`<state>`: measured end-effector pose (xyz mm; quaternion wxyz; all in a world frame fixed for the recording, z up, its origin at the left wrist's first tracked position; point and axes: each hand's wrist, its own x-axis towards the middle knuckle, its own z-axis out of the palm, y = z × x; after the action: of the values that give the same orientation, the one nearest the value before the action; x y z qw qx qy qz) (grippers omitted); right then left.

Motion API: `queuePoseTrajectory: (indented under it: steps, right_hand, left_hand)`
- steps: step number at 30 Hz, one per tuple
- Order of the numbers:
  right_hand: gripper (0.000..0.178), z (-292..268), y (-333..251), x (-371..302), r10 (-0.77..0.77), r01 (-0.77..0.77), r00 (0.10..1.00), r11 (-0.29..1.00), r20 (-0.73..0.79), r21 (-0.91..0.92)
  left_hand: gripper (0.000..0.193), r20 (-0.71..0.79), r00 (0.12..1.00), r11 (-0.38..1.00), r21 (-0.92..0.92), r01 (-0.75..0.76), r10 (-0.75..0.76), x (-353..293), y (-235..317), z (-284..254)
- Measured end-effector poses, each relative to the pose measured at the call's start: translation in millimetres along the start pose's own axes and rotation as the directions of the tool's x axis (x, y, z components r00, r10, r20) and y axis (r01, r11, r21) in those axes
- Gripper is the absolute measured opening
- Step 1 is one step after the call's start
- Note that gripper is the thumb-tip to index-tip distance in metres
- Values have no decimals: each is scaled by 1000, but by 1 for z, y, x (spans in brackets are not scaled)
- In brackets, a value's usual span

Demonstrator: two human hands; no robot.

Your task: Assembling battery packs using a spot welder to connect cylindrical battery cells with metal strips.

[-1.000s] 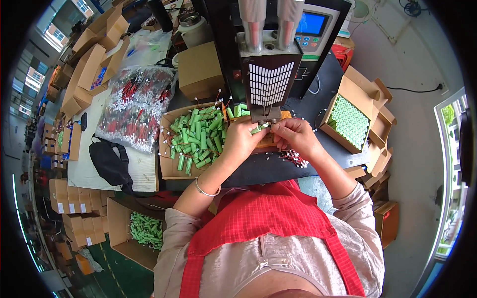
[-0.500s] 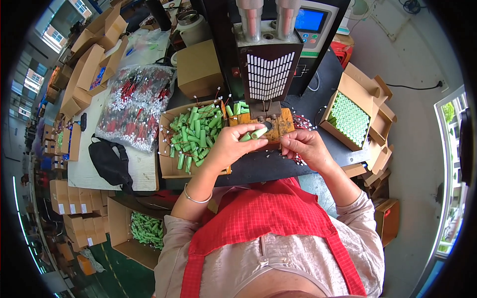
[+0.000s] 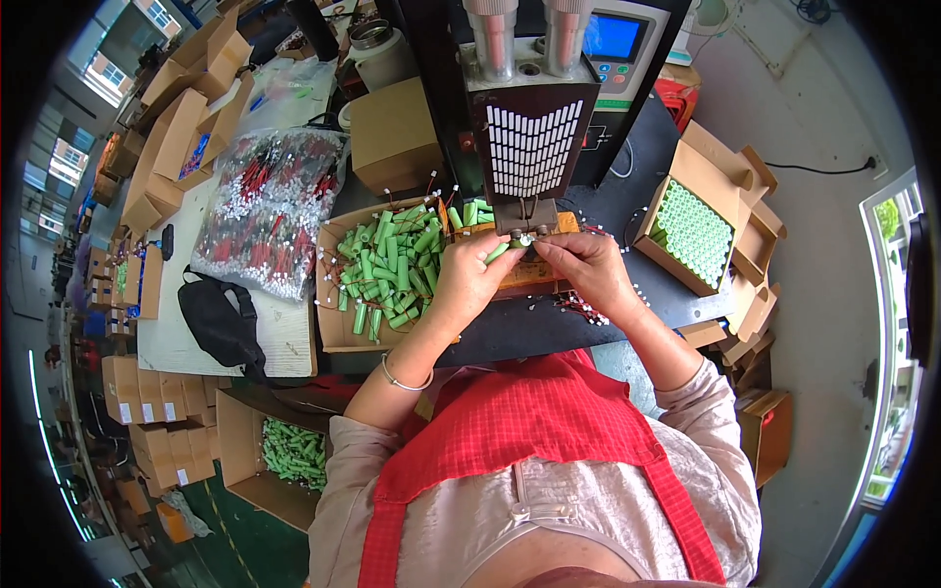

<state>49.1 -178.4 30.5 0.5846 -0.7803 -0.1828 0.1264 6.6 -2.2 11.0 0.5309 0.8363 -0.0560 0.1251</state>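
My left hand (image 3: 469,274) is closed around a green cylindrical battery cell (image 3: 498,253). It holds the cell's end up against the welding head of the spot welder (image 3: 532,147), at the two electrode tips. My right hand (image 3: 596,272) pinches at the same spot. What lies between its fingers is too small to tell. Both hands are just above a worn yellow-brown block (image 3: 520,284) under the welding head. Beside my right hand, thin leads with small white connectors (image 3: 585,311) lie on the dark bench.
A cardboard box of loose green cells (image 3: 382,265) stands left of the block. On the right sits a box of upright cells (image 3: 693,235). A clear bag of red and white wire leads (image 3: 267,211) and a black pouch (image 3: 216,323) lie left. Another box of cells (image 3: 292,453) stands lower.
Both hands have moved up and away from me to the electrodes, with the cell in the left. The hands have come closer together.
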Motion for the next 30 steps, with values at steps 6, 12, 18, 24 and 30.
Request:
queuePoseTrajectory:
  steps: [6,12,18,24,30]
  right_hand:
    - [20,-2,-6,7,-11,17,999,994,52,-110]
    - [20,-2,2,9,-178,182,983,978,49,-107]
    - [14,-57,27,8,-380,233,903,823,-199,-518]
    - [10,-76,94,2,7,-208,976,346,-219,-915]
    - [12,-72,100,-2,-51,-252,950,458,-308,-853]
  left_hand:
    - [20,-14,998,996,-67,55,-56,1,-5,4]
    - [18,-18,1000,997,-73,24,-26,5,-9,4]
    - [29,-133,967,953,-245,180,-217,-7,-14,-47]
    - [38,-411,888,931,199,305,-203,-24,-13,-99]
    - [43,-140,961,967,-119,225,-240,-39,-17,-81]
